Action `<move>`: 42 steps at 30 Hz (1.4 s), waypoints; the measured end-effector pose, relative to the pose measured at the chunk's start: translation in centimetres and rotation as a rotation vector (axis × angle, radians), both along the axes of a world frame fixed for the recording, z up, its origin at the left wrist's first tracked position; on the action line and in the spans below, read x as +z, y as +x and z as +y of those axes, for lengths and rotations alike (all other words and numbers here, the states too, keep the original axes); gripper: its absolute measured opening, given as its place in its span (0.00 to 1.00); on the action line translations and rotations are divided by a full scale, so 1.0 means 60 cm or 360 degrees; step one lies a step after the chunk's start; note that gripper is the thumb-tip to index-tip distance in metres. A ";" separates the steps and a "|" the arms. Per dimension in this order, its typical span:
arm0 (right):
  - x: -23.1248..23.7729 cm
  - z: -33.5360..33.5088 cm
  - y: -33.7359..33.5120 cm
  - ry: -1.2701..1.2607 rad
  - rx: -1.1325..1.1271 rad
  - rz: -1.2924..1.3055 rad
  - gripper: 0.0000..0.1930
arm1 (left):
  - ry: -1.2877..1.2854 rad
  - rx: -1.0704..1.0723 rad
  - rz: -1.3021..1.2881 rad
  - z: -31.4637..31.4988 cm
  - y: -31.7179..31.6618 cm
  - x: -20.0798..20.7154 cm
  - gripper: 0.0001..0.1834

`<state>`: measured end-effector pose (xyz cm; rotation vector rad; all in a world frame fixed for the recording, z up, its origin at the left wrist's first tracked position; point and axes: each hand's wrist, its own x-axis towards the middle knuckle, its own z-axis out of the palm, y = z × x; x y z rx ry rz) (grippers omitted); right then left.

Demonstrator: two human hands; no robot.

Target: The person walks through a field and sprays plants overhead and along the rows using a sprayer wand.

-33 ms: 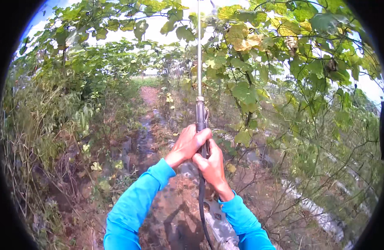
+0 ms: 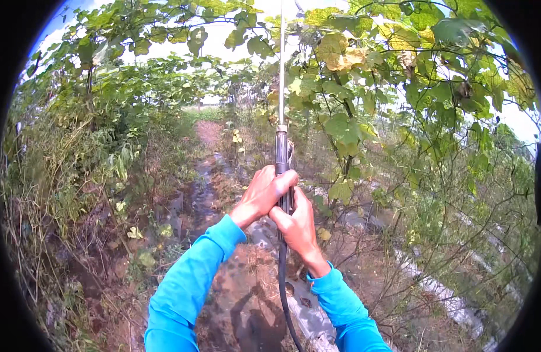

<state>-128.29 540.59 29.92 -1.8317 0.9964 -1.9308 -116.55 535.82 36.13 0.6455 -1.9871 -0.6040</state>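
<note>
A: Anything different from the earlier frame?

B: Nothing I can make out. Both hands sit on the spray lance in the same grip, and the leaves around it look unshifted.

A: How are the hands placed?

B: The left hand comes up from seven o'clock in a bright blue sleeve, its fingers wrapped tight over the dark handle. The right hand rises from five o'clock and sits just below the left, touching it, fingers likewise clamped on the handle. Both wrists are bent upward, forearms converging toward the centre.

A: And the lance itself?

B: It stands nearly upright at the centre of the view. The handle is a dark grey tube with a pale collar at its top; from there a thin silvery rod runs to twelve o'clock, into the vine leaves, green and some yellowed. A black hose drops from under the right hand to six o'clock.

A: What lies around?

B: A muddy path runs away at eleven o'clock, with leafy trellised plants at three and nine o'clock.
</note>
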 end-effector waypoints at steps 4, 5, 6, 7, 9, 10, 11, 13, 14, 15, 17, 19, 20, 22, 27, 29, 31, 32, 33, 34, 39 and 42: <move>0.106 0.053 0.015 -0.0087 0.0032 -0.0005 0.14 | 0.0090 -0.0112 0.0114 0.050 0.005 0.110 0.18; 0.136 0.069 0.023 -0.0138 0.0081 -0.0052 0.15 | 0.0011 -0.0104 0.0101 0.059 0.013 0.137 0.17; 0.156 0.072 0.023 -0.0142 0.0078 -0.0045 0.14 | -0.0068 -0.0097 0.0089 0.069 0.017 0.162 0.16; 0.176 0.076 0.023 -0.0189 0.0059 -0.0034 0.15 | 0.0011 -0.0198 0.0189 0.074 0.014 0.181 0.15; 0.208 0.106 0.021 -0.0231 -0.0070 -0.0005 0.17 | 0.0045 -0.0445 0.0408 0.099 0.004 0.207 0.13; 0.215 0.122 0.019 -0.0223 -0.0080 -0.0015 0.17 | 0.0224 -0.0467 0.0431 0.101 0.004 0.214 0.12; 0.222 0.139 0.016 -0.0188 -0.0080 -0.0007 0.18 | 0.0254 -0.0493 0.0496 0.105 0.000 0.215 0.13; 0.228 0.177 0.010 -0.0119 -0.0116 -0.0004 0.20 | 0.0283 -0.0525 0.0551 0.123 -0.008 0.215 0.13; 0.224 0.184 0.006 -0.0124 -0.0123 -0.0013 0.20 | 0.0251 -0.0528 0.0518 0.138 -0.011 0.214 0.13; 0.217 0.185 0.005 -0.0138 -0.0139 -0.0030 0.20 | 0.0219 -0.0530 0.0486 0.153 -0.013 0.213 0.14; 0.205 0.199 0.004 -0.0168 -0.0095 -0.0081 0.20 | 0.0314 -0.0486 0.0374 0.186 -0.015 0.208 0.16; 0.194 0.224 0.008 -0.0230 0.0040 -0.0137 0.20 | 0.0252 -0.0377 0.0338 0.215 -0.010 0.205 0.15; 0.189 0.237 0.004 -0.0270 0.0121 -0.0150 0.20 | 0.0122 -0.0470 0.0258 0.231 -0.011 0.206 0.14; 0.195 0.259 -0.002 -0.0157 0.0148 -0.0063 0.20 | 0.0206 -0.0321 0.0266 0.261 -0.014 0.216 0.13; 0.189 0.346 -0.020 -0.0144 0.0318 -0.0171 0.29 | 0.0318 -0.0254 0.0379 0.324 -0.023 0.217 0.12; 0.180 0.379 -0.047 -0.0104 0.0285 -0.0123 0.33 | 0.0475 -0.0421 0.0422 0.358 -0.050 0.205 0.14; 0.167 0.407 -0.064 -0.0190 0.0263 -0.0092 0.36 | 0.0592 -0.0708 0.0433 0.382 -0.063 0.193 0.19; 0.159 0.419 -0.069 -0.0195 0.0265 -0.0093 0.36 | 0.0593 -0.0790 0.0460 0.398 -0.072 0.186 0.19; 0.152 0.430 -0.075 -0.0253 0.0176 -0.0089 0.36 | 0.0657 -0.0810 0.0480 0.400 -0.078 0.178 0.21; 0.144 0.436 -0.079 -0.0320 0.0097 -0.0085 0.36 | 0.0710 -0.0823 0.0501 0.393 -0.080 0.168 0.24; 0.105 0.477 -0.096 -0.0319 0.0147 -0.0109 0.38 | 0.0817 -0.0775 0.0523 0.443 -0.106 0.132 0.35; 0.089 0.496 -0.102 -0.0395 0.0075 -0.0194 0.40 | 0.0774 -0.0866 0.0500 0.482 -0.137 0.119 0.37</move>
